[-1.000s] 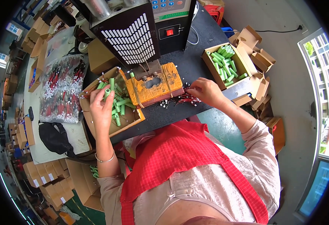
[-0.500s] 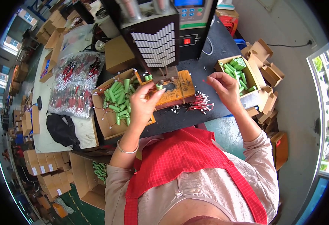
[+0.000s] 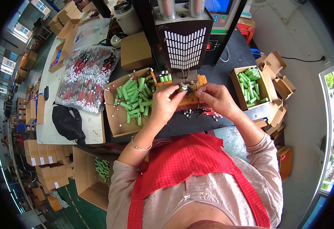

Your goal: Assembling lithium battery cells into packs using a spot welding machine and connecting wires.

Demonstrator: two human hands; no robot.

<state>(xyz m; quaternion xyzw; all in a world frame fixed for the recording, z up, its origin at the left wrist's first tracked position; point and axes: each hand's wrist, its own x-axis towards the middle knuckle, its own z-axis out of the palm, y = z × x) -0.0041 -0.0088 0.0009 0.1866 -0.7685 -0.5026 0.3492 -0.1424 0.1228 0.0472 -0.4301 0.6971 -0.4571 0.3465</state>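
Observation:
Between the thumb and fingers of my left hand is a green cylindrical battery cell, its end facing up just below the metal tips of a bench spot welder. My right hand is closed in a pinch close to the cell, over the stained orange block. Whatever the right fingertips hold is too small to make out. Thin red and black wire leads with white connectors lie on the black bench in front of the block, partly under my right hand.
To the left, an open carton holds green cells with leads. Another box of green cells stands at right. A clear bag of wire leads and a black pouch lie on the pale table. Below, a carton contains more cells.
My right hand has moved left from beside the right-hand box to the block, close to my left hand. The left hand still holds the cell under the welder tips. The whole view has shifted.

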